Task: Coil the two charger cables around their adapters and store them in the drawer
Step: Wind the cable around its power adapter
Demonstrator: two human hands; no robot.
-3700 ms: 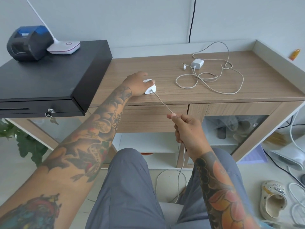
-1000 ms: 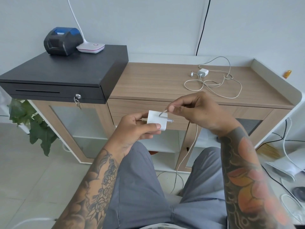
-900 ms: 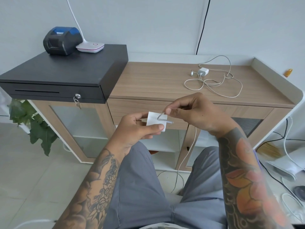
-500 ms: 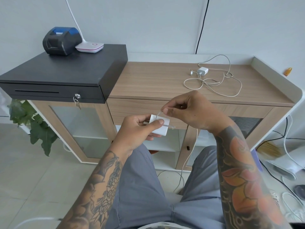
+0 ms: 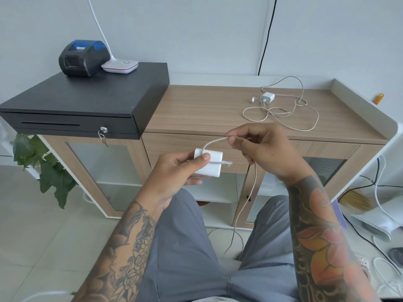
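Note:
My left hand (image 5: 176, 171) grips a white adapter (image 5: 212, 167) in front of the wooden cabinet, thumb pressing the cable against its face. The cable's end sticks out to the adapter's right. My right hand (image 5: 261, 149) pinches this cable (image 5: 214, 142) just above the adapter, where it arcs over the top. The rest of the cable hangs down between my knees toward the floor. A second white adapter (image 5: 267, 97) lies on the cabinet top (image 5: 196, 110) at the back, with its cable (image 5: 283, 114) spread in loose loops. The closed wooden drawer (image 5: 170, 147) sits behind my hands.
A black cash drawer (image 5: 82, 101) with a key stands on the cabinet's left, carrying a receipt printer (image 5: 84, 57) and a white lamp base (image 5: 120, 66). A plant (image 5: 41, 162) is at the lower left. Cables and a sandal lie on the floor at right.
I lifted the adapter off the cabinet top and brought it in front of me. In the last second my right hand has drawn the cable up and over the adapter's top.

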